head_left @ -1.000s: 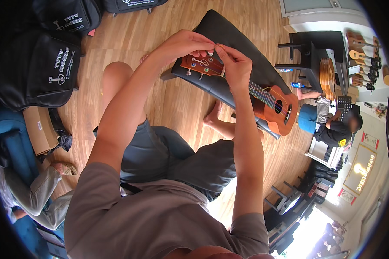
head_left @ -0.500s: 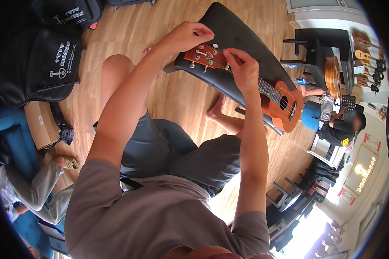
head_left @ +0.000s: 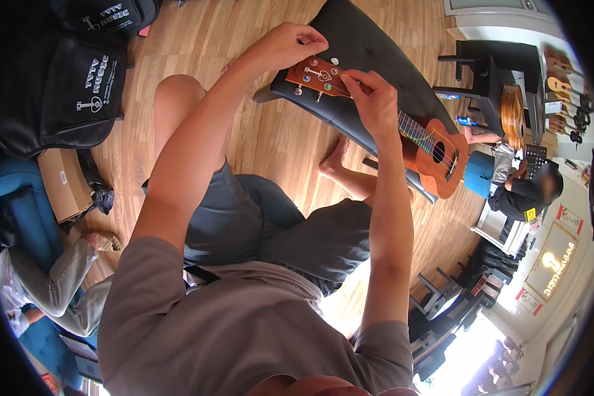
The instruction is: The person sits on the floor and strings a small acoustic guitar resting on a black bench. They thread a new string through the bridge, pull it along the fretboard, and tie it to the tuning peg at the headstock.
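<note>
- A small reddish-brown wooden ukulele (head_left: 402, 129) is held out in front of the seated person, above the bare knees and a black padded bench (head_left: 369, 63); headstock at upper centre, round body lower right.
- The headstock end is gripped by the left hand (head_left: 285, 45), fingers curled shut around its far edge, by the white tuning pegs.
- The right hand (head_left: 375, 100) is laid over the top of the neck; thumb and forefinger are pressed together at the headstock face, pinching something too small to be made out, likely a string or peg.
- The ukulele is tilted, neck running diagonally down to the right from the hands; the body hangs free past the right wrist.
- Light wooden plank floor (head_left: 284, 145) is seen beneath.
- Black padded instrument bags (head_left: 53, 92) are stacked at upper left, a brown cardboard box (head_left: 63, 185) just below them.
- Another person in a black top (head_left: 525, 198) is seated at far right, well apart.
- More ukuleles (head_left: 561, 86) are hung on the wall at upper right.
</note>
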The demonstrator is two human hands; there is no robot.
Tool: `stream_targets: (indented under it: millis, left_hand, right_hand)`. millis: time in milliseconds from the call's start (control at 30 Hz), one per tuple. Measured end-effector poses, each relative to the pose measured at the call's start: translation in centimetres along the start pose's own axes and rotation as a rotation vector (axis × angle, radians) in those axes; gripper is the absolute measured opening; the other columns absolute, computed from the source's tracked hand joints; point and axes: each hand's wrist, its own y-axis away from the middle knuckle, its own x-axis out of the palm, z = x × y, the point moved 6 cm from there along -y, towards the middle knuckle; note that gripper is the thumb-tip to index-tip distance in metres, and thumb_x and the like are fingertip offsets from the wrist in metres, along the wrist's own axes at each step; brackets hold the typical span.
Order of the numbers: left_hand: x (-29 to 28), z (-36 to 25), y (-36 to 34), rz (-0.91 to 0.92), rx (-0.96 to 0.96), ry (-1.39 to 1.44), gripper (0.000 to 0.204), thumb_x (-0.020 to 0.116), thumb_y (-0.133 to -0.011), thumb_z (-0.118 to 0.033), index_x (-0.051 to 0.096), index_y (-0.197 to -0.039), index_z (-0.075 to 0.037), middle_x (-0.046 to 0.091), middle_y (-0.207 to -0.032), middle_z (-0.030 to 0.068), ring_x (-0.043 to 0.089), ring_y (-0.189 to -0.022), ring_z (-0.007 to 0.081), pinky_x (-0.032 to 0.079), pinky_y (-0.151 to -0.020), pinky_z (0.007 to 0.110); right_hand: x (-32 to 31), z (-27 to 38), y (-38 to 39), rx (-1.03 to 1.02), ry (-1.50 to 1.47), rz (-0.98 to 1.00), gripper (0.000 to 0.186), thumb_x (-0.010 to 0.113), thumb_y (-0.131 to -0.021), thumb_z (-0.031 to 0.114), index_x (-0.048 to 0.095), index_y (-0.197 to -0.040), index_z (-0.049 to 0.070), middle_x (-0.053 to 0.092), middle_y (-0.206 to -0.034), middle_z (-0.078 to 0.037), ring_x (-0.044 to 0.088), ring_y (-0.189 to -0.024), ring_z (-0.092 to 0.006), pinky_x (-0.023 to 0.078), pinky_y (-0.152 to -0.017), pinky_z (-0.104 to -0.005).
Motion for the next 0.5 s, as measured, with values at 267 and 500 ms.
stream_targets:
  millis: [267,500]
  left_hand:
    - [-0.06,0.09,0.12,-0.001,-0.009,0.012,0.030,0.068,-0.094,-0.027,0.072,-0.111,-0.003,0.073,-0.098,0.0094,0.070,-0.087,0.0166,0.054,-0.075,0.029]
    - [-0.13,-0.08,0.36,-0.012,-0.008,0.007,0.029,0.068,-0.094,-0.026,0.072,-0.110,-0.003,0.074,-0.098,0.0093,0.070,-0.087,0.0167,0.054,-0.076,0.030]
  right_hand:
    - [0.17,0.30,0.28,0.003,0.032,-0.030,0.014,0.076,-0.086,0.019,0.079,-0.098,0.012,0.061,-0.072,-0.008,0.061,-0.063,-0.0218,0.049,-0.061,-0.0341]
    - [0.14,0.30,0.33,0.000,0.051,-0.030,0.014,0.076,-0.086,0.019,0.079,-0.098,0.012,0.061,-0.072,-0.007,0.061,-0.062,-0.0214,0.048,-0.060,-0.0339]
